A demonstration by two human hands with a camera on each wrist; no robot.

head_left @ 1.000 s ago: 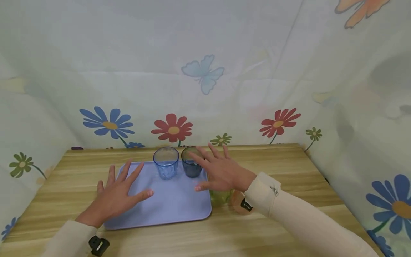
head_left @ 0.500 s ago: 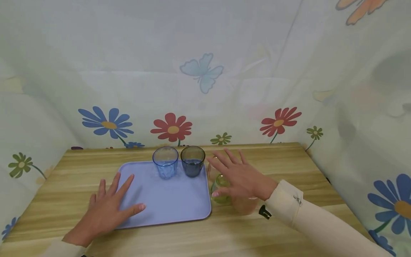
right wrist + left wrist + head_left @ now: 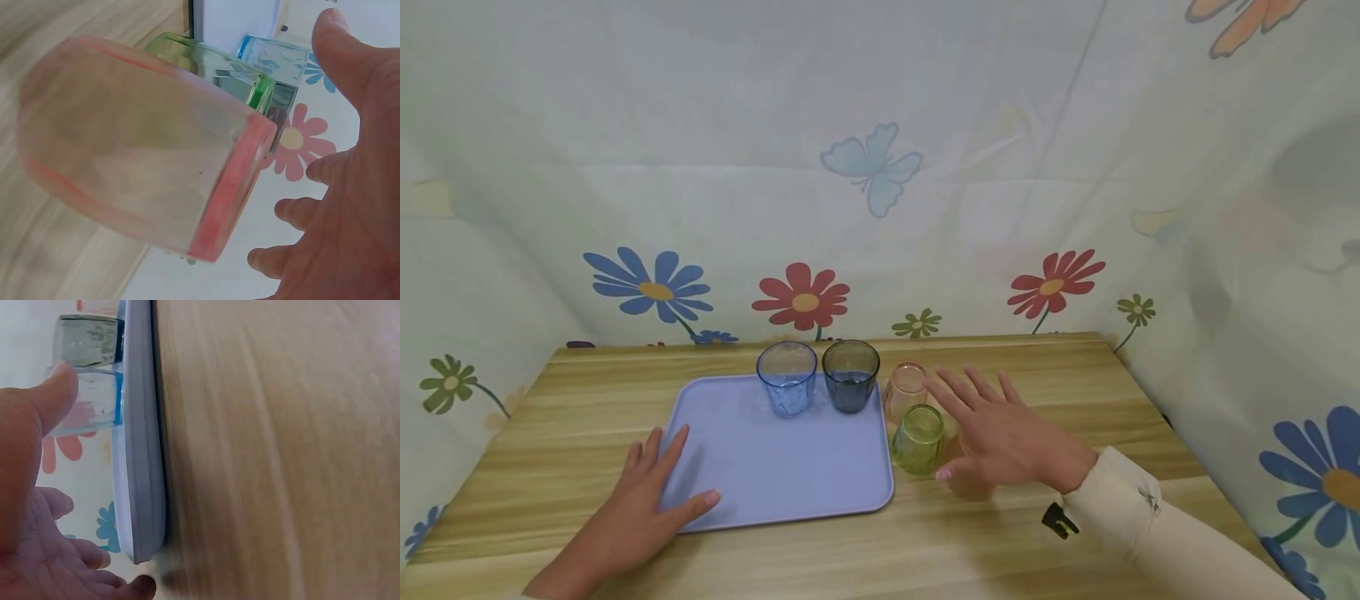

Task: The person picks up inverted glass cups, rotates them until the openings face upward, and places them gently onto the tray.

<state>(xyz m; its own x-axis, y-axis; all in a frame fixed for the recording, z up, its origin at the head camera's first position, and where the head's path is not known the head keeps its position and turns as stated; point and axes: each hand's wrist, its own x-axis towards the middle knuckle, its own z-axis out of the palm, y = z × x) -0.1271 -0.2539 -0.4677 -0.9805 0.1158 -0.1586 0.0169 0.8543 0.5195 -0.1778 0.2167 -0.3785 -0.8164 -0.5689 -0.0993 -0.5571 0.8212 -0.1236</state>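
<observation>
Our right hand (image 3: 1011, 437) had drawn rightward, baring an upturned pale-pink glass tumbler (image 3: 904, 392) and green glass tumbler (image 3: 919, 442) right of the lilac rectangular tray (image 3: 778, 467); work seemed shifted towards these and a peach glass tumbler (image 3: 125, 150). Our left hand (image 3: 642, 510) lay well apart, both gripping nothing. The tray's far side held an upright blue glass tumbler (image 3: 787, 392) and grey glass tumbler (image 3: 850, 390), contents unclear.

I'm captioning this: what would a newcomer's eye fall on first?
Probably the lavender tray on the wooden table, bearing an upright blue glass and dark glass near its far edge. Next, the upside-down green glass to the tray's right, with the right hand spread nearby.
</observation>
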